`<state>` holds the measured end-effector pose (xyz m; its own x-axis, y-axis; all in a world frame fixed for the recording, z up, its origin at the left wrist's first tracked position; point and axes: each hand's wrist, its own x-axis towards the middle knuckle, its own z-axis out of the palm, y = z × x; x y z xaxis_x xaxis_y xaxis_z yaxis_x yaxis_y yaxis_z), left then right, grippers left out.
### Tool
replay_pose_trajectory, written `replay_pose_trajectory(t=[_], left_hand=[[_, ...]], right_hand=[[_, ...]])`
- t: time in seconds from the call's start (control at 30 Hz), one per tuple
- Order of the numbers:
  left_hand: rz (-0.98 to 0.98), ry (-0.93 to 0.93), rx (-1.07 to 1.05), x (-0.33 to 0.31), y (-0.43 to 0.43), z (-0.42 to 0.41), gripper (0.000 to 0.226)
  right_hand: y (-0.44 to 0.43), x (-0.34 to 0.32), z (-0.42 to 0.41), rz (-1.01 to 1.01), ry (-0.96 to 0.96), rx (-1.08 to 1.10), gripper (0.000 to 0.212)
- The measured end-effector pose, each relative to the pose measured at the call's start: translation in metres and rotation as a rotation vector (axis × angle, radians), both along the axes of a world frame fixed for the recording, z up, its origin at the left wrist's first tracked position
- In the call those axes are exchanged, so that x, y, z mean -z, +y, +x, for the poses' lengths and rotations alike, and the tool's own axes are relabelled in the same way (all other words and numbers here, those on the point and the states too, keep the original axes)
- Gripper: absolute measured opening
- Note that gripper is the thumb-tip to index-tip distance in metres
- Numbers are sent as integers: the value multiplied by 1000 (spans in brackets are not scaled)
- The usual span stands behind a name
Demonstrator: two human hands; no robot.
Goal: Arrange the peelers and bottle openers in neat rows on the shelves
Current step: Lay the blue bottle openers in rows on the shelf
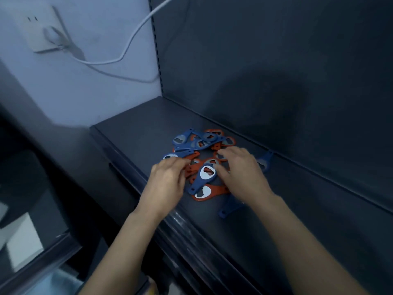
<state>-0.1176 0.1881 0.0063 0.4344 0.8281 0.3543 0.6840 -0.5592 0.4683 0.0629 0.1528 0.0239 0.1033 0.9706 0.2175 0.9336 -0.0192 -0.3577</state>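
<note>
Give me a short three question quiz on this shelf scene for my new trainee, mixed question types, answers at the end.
1. True or false: the bottle openers lie in neat rows on the shelf.
2. Their colours? A blue and orange; B green and yellow; C black and white.
3. Fill in: the white cable plugs into a wall ____.
Key: 1 false; 2 A; 3 socket.

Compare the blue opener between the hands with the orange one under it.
Blue opener lies on top, head toward the back wall; orange opener sits underneath, handle running right toward the right hand. Both share the same shape and a metal-lined head.
</note>
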Motion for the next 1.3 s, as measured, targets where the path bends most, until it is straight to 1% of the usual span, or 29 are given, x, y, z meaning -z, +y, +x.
replay_pose_trajectory(t=[0.17,0.3,0.4,0.5,0.53,0.6,0.67,0.73,0.8,0.87,0.93,1.0,1.07,1.13,1.23,1.3], left_hand=[[-49,85,-55,8,34,-4,35],[-102,163,-74,16,72,1,40],[-213,192,-41,19,100,9,57],[-414,144,28,20,125,16,77],[-463,135,61,20,132,18,80],[-476,132,112,20,143,22,76],[-434,118,138,21,150,24,67],[-371,157,157,21,155,28,63],[-316,210,163,21,155,32,63],[-279,227,174,22,153,37,67],[-245,254,183,25,149,44,70],[-211,276,179,26,146,51,62],[-222,232,181,28,143,55,54],[-250,176,202,31,142,56,53],[-310,111,204,31,143,56,53],[-342,60,188,30,143,60,47]], right_hand=[[40,7,1,0,6,-35,41],[79,17,4,-41,-7,-31,51],[105,25,11,-184,-31,-52,68],[124,29,20,-368,-1,-85,83],[128,29,23,-418,19,-100,85],[133,29,29,-465,60,-135,84],[134,30,33,-394,77,-137,75],[129,31,35,-261,50,-107,60],[122,33,35,-154,19,-91,46],[116,32,36,-100,22,-82,38],[108,28,39,-71,44,-60,33],[100,24,41,-41,72,-29,29],[88,21,45,-7,82,41,24],[75,20,52,47,75,143,22],[57,22,64,131,39,309,26],[47,27,72,108,-8,405,26]])
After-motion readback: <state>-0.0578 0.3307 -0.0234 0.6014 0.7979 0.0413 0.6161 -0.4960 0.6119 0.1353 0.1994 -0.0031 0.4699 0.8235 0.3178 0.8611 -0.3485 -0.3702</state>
